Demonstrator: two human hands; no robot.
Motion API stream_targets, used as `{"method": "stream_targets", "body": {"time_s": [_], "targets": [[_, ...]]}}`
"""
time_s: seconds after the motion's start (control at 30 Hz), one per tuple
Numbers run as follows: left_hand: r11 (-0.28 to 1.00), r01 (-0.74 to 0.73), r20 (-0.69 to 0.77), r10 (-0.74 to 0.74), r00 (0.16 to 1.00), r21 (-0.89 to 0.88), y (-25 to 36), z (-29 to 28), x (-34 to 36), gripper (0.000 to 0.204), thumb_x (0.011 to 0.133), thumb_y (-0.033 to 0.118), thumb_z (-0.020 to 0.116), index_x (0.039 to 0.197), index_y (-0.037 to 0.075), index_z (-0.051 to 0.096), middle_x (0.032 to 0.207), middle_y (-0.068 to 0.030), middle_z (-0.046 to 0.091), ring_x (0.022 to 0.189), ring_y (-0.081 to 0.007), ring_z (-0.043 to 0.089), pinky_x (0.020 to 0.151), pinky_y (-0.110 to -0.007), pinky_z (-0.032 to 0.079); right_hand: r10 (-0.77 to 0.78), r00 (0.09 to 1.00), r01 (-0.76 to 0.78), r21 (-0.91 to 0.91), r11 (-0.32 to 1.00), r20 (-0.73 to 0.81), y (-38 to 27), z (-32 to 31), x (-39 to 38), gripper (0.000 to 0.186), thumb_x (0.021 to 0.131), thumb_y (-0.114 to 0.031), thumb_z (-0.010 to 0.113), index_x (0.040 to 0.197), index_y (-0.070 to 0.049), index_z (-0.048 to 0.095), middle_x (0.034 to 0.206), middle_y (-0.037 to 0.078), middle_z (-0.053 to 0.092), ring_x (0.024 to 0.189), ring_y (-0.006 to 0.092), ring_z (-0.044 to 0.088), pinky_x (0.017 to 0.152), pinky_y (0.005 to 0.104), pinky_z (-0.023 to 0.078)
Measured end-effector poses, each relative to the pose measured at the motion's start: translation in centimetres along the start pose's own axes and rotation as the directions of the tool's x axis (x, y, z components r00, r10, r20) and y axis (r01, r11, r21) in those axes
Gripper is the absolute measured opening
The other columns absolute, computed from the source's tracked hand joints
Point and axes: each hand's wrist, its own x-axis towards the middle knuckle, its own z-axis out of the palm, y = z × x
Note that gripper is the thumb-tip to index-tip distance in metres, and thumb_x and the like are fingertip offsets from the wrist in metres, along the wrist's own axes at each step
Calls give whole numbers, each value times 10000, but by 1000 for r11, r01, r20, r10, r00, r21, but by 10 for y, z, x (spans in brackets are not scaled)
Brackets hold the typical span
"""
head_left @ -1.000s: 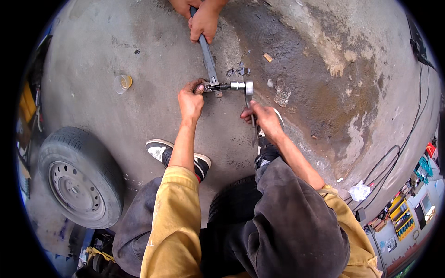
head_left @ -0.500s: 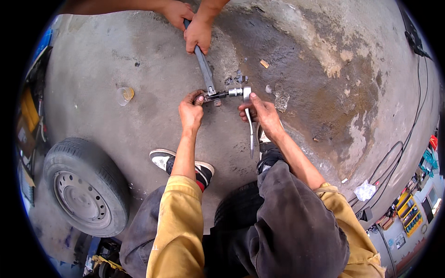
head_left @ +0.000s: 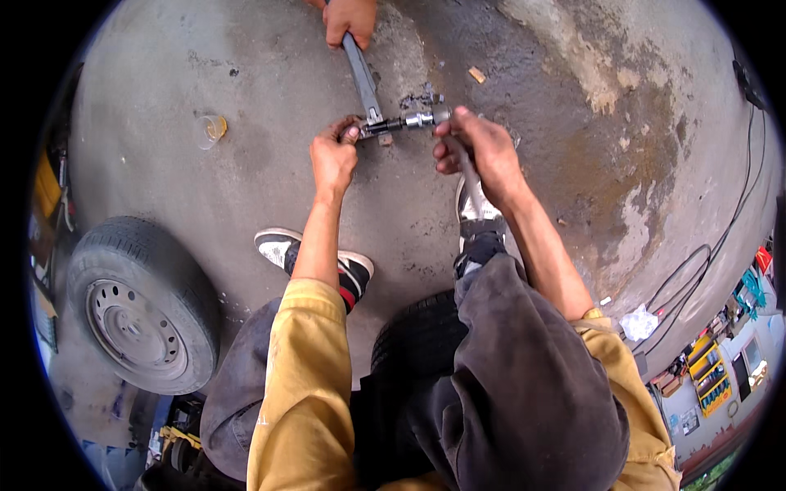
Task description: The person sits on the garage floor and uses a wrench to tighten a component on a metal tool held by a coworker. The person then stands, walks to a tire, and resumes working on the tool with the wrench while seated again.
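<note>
Head view: two bare hands at a ratchet [head_left: 470, 175], low over concrete.
Left hand [head_left: 334, 159]: fingers pinching small metal piece [head_left: 368, 132] at grey bar's [head_left: 361, 78] near end. Right hand [head_left: 486, 154]: fingers curled round blurred ratchet handle. Chrome socket [head_left: 419, 120] between hands. Co-worker's hand [head_left: 350, 21] grips bar's far end.

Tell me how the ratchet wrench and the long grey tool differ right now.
Holder: the right hand grips the ratchet wrench; a co-worker's hand holds the long grey tool.
Direction: the ratchet wrench's handle points back toward the wearer; the long grey tool extends away.
Sharpness: the ratchet wrench's handle looks blurred; the long grey tool looks crisp.
Shared: both are long, hand-held tools.
</note>
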Motion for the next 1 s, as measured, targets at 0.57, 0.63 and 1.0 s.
{"method": "stream_targets", "body": {"time_s": [0.57,0.63,1.0], "targets": [[998,-9,-3,9,1000,70,10,11,2,211,855,58,595,1040,-35,636,906,-92,681,833,-146,606,786,-257,454,133,991,-129,179,975,-15,44,-22,-1,446,949,-413,419,912,-18,625,660,46,571,582,133,540,562,278,468],[999,-29,-1,29,1000,42,6,11,3,211,842,66,609,1031,-21,643,915,-112,682,848,-168,621,787,-273,459,53,996,-67,-222,973,-69,67,-13,-3,412,938,-372,471,860,-3,635,670,53,587,599,124,551,568,279,472],[1000,-30,-23,30,999,1,6,9,2,194,825,53,615,1011,37,669,933,-138,676,875,-227,648,781,-303,468,-46,999,41,-192,981,-20,41,-14,6,255,881,-261,554,849,-10,592,687,32,572,615,92,525,570,227,419]]}}
